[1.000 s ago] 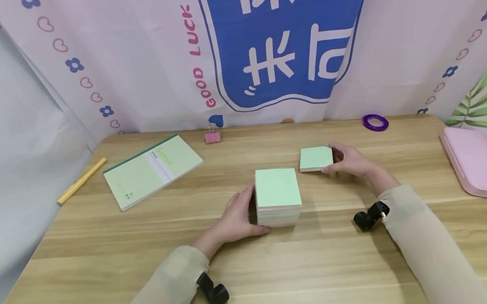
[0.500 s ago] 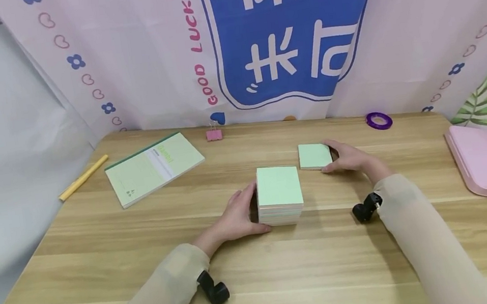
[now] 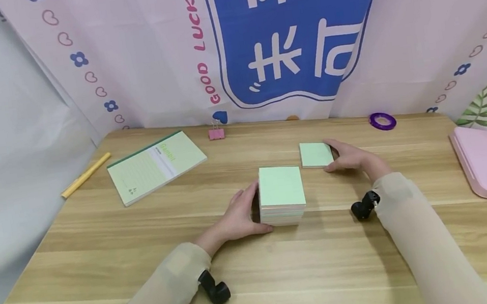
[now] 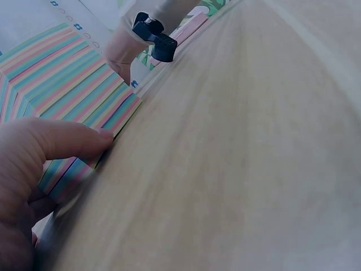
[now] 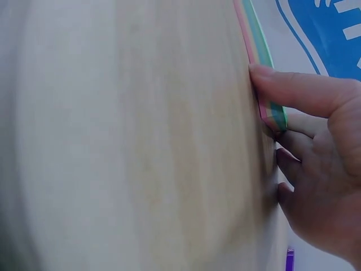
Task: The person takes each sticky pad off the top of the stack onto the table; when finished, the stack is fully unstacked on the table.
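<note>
left hand (image 3: 238, 218) grips stack (image 3: 281, 188); right hand (image 3: 349, 155) seemingly pinches pad (image 3: 315, 154) at corner.

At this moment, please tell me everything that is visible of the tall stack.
The tall stack looks like paper, its top squarish and pale green. In the left wrist view, its sides show pink, teal and yellow stripes. It stands upright near the middle of the wooden table, layers roughly aligned. The left hand holds it from the left, thumb low on its side.
</note>
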A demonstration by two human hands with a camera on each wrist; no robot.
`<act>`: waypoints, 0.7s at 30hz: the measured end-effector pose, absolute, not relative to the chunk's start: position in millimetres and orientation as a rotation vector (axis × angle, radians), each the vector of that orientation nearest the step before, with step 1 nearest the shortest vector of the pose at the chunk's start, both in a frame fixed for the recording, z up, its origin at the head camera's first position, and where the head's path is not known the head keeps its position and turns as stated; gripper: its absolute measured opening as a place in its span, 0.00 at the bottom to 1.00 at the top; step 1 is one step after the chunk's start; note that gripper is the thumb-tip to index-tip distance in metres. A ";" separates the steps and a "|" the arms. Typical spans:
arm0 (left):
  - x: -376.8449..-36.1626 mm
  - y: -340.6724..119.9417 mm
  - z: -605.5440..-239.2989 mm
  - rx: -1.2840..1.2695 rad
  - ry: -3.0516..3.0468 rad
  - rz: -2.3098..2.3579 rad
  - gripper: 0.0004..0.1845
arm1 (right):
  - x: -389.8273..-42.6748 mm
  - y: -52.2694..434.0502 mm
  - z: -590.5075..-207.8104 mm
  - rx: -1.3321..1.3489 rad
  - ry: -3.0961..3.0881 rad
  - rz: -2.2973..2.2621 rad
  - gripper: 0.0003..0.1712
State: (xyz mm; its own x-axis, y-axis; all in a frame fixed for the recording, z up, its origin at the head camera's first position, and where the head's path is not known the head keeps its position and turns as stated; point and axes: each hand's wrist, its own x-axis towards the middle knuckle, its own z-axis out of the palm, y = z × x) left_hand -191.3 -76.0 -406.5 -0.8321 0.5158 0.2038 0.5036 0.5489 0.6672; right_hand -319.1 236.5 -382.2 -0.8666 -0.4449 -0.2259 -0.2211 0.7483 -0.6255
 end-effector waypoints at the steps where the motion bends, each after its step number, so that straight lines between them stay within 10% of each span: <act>1: -191.3 -76.2 -406.3 0.902 2.752 1.176 0.55 | -318.9 236.5 -382.3 -0.508 2.584 -0.868 0.53; 21: -191.4 -75.1 -407.0 0.900 2.765 1.168 0.55 | -252.6 197.5 -314.2 -0.916 2.106 -1.627 0.43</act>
State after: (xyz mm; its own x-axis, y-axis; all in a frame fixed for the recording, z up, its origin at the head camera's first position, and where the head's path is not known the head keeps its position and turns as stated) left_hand -191.4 -75.1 -407.0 -0.8350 0.5099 0.2070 0.5039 0.5572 0.6600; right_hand -252.6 197.5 -314.2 -0.7410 -0.6596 0.1261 -0.2884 0.1430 -0.9468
